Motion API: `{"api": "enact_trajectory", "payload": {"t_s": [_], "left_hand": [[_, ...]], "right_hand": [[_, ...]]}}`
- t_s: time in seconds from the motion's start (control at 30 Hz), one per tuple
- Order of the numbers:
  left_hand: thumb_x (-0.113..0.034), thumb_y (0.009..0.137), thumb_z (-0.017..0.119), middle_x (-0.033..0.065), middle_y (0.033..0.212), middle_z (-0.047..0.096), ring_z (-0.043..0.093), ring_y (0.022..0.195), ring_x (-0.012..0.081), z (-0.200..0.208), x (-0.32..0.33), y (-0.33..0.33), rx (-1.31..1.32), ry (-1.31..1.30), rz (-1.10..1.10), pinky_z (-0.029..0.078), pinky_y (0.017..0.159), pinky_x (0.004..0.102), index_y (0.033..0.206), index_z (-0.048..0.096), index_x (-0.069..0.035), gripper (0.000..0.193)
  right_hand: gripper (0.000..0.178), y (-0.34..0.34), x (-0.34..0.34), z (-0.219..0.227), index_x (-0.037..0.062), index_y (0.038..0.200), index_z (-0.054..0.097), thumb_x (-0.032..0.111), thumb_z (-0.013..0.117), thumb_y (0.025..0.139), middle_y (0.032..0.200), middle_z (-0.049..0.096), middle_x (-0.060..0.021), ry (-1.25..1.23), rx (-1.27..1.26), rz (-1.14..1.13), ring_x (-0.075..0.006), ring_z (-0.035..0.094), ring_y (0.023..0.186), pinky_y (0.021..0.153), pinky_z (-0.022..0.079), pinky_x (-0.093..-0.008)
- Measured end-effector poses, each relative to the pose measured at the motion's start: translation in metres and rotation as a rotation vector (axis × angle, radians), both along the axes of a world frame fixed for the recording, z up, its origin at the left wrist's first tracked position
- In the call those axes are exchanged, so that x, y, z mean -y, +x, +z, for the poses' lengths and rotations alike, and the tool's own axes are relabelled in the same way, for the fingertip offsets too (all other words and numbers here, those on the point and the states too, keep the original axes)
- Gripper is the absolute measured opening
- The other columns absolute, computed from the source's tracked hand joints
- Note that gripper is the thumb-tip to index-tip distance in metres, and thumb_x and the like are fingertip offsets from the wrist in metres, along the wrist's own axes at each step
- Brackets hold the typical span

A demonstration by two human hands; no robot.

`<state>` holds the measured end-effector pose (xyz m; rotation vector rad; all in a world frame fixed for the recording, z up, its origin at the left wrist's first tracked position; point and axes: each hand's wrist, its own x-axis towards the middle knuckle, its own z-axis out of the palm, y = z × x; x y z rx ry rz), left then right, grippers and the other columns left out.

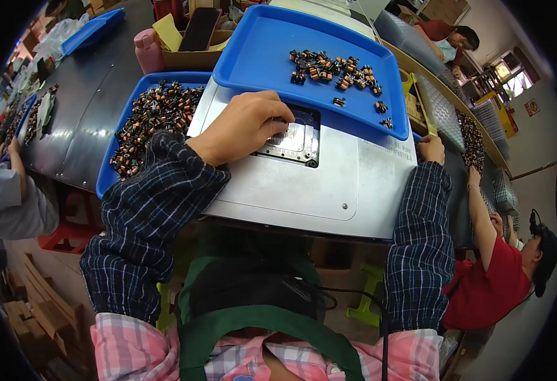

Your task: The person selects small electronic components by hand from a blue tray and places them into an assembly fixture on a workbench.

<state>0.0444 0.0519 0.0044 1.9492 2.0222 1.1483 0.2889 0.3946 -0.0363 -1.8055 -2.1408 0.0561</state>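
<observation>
My left hand [246,125] is over the recess in a silver metal machine [291,193], fingers bent and pinched together above a shiny metal plate [296,140]. Whatever is between the fingertips is hidden. At the machine's right side my right hand [431,150] is curled closed, beside a narrow yellow strip [424,111]; what it grips cannot be made out. A blue tray [259,47] rests on the machine's far part, holding a loose scatter of small copper-wound coils [335,68] with black ends. A second blue tray [108,168], left of the machine, is heaped with similar coils [154,120].
A pink bottle [149,51] and a cardboard box [192,60] stand behind the left tray. Bubble wrap [440,105] lies to the right. Co-workers sit at the right, one in a red shirt [491,282], and another at the left [18,200]. A cable [385,317] hangs near my right sleeve.
</observation>
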Motion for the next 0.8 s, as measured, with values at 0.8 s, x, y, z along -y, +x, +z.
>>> {"api": "enact_trajectory", "payload": {"t_s": [0.8], "left_hand": [[0.000,0.073,0.056,0.0096,0.085,0.057,0.055,0.082,0.0272,0.004,-0.005,0.013,-0.143,-0.031,-0.013,0.043,0.073,0.0346,0.089,0.062,-0.001,0.017]], "right_hand": [[0.025,-0.115,0.108,0.050,0.0067,0.094,0.062,0.009,0.064,0.069,0.085,0.060,-0.0129,0.129,-0.376,1.159,-0.0240,0.059,0.072,0.067,0.047,-0.0314]]}}
